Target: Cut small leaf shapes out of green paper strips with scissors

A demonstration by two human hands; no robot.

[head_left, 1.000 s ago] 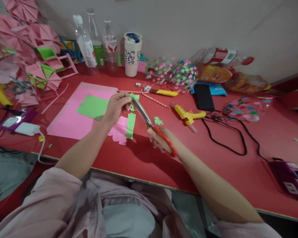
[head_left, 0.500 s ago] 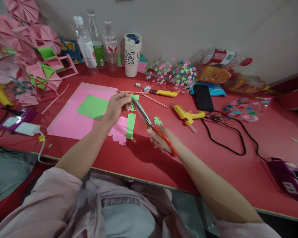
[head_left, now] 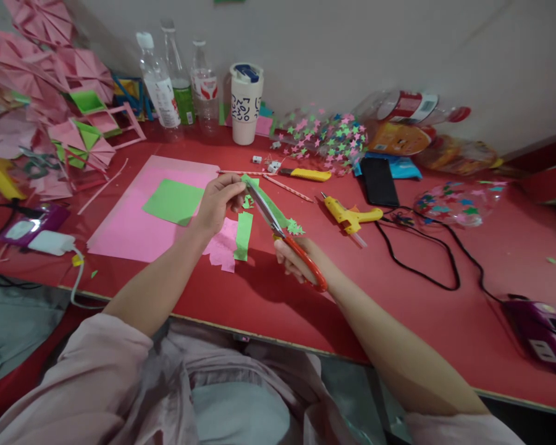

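Green strip [head_left: 275, 204]: probably light, floppy, so my left hand [head_left: 221, 199] pinches the end toward the tabletop's [head_left: 245, 296] back edge; right hand [head_left: 293, 262] grips scissors [head_left: 278, 228].

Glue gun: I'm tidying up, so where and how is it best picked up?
Probably by the handle of the glue gun, coming from above and the right: the gun lies flat on its side, handle jutting rightward, while its narrow nozzle points the other way, toward the wall.
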